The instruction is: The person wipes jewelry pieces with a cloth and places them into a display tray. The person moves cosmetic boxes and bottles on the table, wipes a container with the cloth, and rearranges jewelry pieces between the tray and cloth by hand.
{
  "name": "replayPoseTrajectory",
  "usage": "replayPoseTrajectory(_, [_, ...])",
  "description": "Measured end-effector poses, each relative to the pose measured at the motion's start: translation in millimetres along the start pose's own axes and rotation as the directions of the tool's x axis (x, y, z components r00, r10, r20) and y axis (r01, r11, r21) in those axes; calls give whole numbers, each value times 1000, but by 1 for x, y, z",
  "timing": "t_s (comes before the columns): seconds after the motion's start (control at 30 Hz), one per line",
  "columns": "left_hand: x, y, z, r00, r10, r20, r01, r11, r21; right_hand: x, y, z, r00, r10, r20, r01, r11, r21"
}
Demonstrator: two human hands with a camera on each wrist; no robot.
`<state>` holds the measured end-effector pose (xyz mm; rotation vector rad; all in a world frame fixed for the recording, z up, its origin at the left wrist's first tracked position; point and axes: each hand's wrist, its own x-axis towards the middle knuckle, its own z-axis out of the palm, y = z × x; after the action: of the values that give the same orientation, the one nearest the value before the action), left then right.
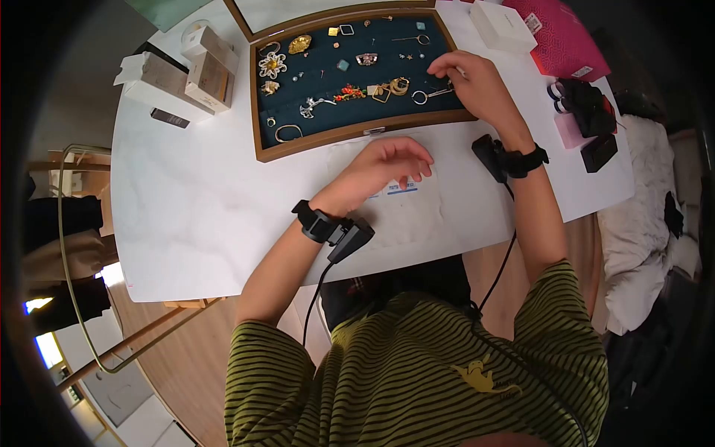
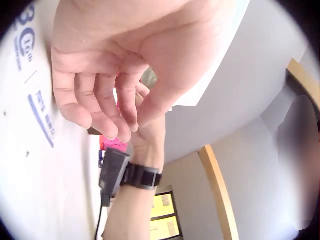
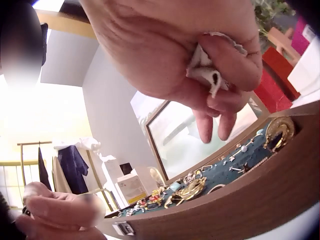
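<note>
My right hand [image 1: 482, 88] is over the right edge of a wooden jewelry case [image 1: 320, 144] with a dark teal lining. In the right wrist view its curled fingers hold a crumpled white cloth [image 3: 204, 72] with a dark spot. Close to these fingers lie a ring-topped silver piece [image 1: 419, 97] and gold hoops [image 1: 399, 86]. My left hand [image 1: 383, 165] hovers in front of the case with loosely bent fingers and nothing visible in them. Beneath it a white sheet with blue print [image 1: 417, 216] is spread on the table.
Rows of jewelry fill the case, including a flower brooch [image 1: 272, 65] and a red beaded piece [image 1: 348, 92]. Boxes [image 1: 211, 80] stand at the left. A white box [image 1: 500, 28], a pink bag [image 1: 570, 37] and black items [image 1: 587, 104] are at the right.
</note>
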<state>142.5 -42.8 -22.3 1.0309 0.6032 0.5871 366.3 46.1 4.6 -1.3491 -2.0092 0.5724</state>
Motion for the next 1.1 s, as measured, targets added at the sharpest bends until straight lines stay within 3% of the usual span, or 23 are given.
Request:
replayPoseTrajectory(0.07, [4, -4, -2, 1000, -18, 15, 17, 998, 65, 3, 4, 4, 994, -69, 81, 88, 963, -256])
replayPoseTrajectory(0.33, [2, -10, -18, 995, 56, 78, -51, 997, -60, 0, -14, 6, 972, 48, 230, 68, 879, -472])
replayPoseTrajectory(0.4, [2, -13, -21, 996, 62, 67, -54, 992, -116, 3, -16, 4, 950, 70, 304, 88, 876, -475])
replayPoseTrajectory(0.63, [4, -18, -26, 994, 95, 49, -74, 945, -319, 9, -17, 6, 952, 45, 304, 120, 857, -501])
replayPoseTrajectory(0.8, [5, -20, -26, 995, 93, 34, -77, 943, -324, 9, -11, 12, 990, 56, 129, -5, 932, -362])
replayPoseTrajectory(1.1, [5, -21, -25, 997, 77, 15, -68, 944, -321, -5, -9, 17, 994, 98, 44, -85, 968, -235])
